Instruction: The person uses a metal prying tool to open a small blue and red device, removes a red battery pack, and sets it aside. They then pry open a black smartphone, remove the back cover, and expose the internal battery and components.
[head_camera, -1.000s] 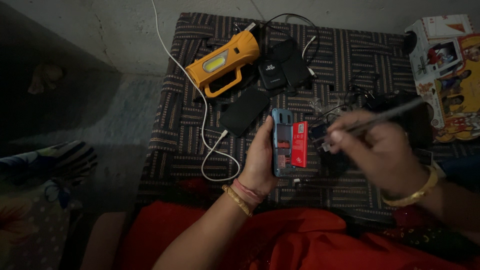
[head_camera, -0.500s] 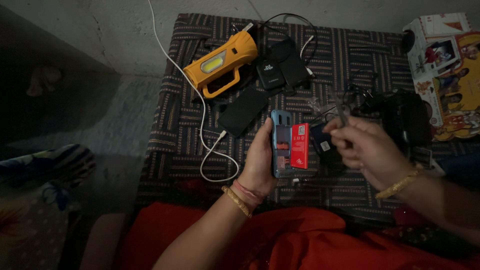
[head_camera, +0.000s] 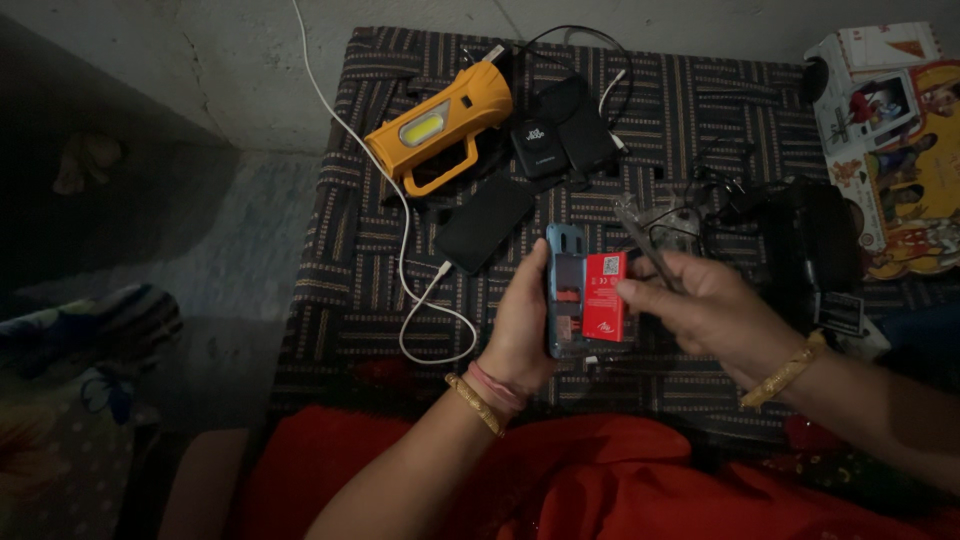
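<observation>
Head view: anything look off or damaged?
The phone in the left hand has its back cover off, with the red battery exposed. The right hand touches the battery. Nothing looks spilled or broken.

A dim home corner used for small electronics repair, to judge by what lies about the held opened phone (head_camera: 585, 292): a striped woven cloth (head_camera: 350, 260) spread as a work surface, a yellow hand lamp (head_camera: 440, 130) and black chargers (head_camera: 560, 140) beyond the grip, a white cable (head_camera: 405, 250) to its left, printed boxes (head_camera: 895, 130) far right, bare plaster wall (head_camera: 180, 60) behind.
</observation>
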